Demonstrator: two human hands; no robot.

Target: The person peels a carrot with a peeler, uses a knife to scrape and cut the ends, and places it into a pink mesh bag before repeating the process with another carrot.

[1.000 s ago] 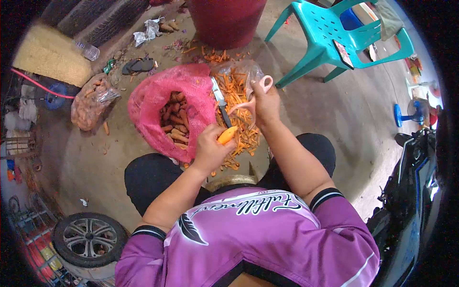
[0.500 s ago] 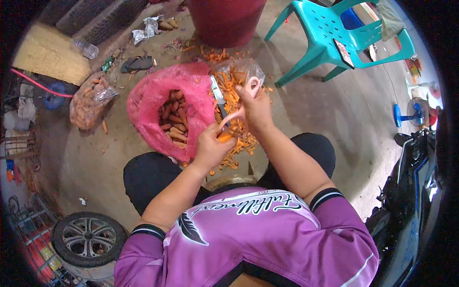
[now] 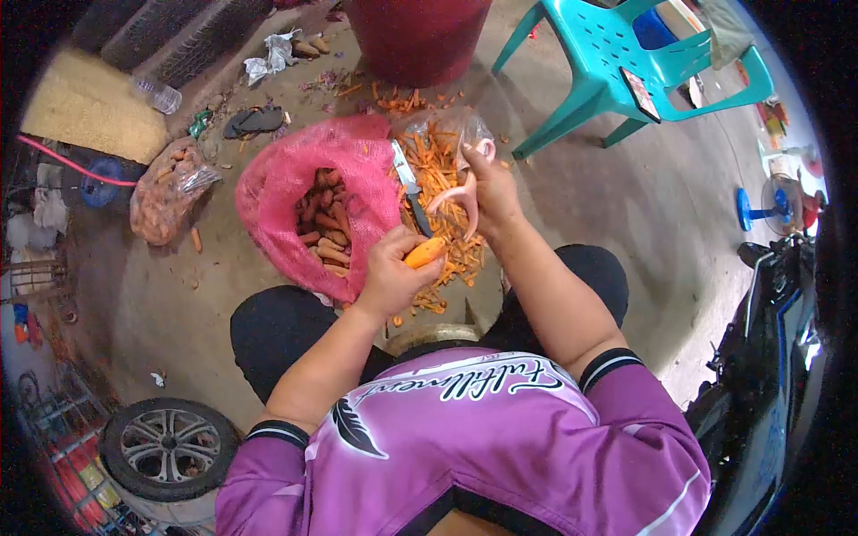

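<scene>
My left hand is closed around a peeled orange carrot, whose tip points to the upper right. Above and to the right of it, my right hand grips a pink peeler with a forked head, held apart from the carrot. Carrot peelings lie in a heap beneath both hands. A knife with a dark handle rests on that heap. Left of my hands, a pink mesh sack gapes open on unpeeled carrots.
A clear plastic bag of carrots sits at the left, near a dark slipper. Beyond the peelings stands a large red tub. A green plastic chair carries a phone. A wheel lies lower left; a motorcycle is at right.
The peeler has come away from the carrot, and its head now hangs free below my right hand. My left hand still holds the carrot, which shows more fully.
</scene>
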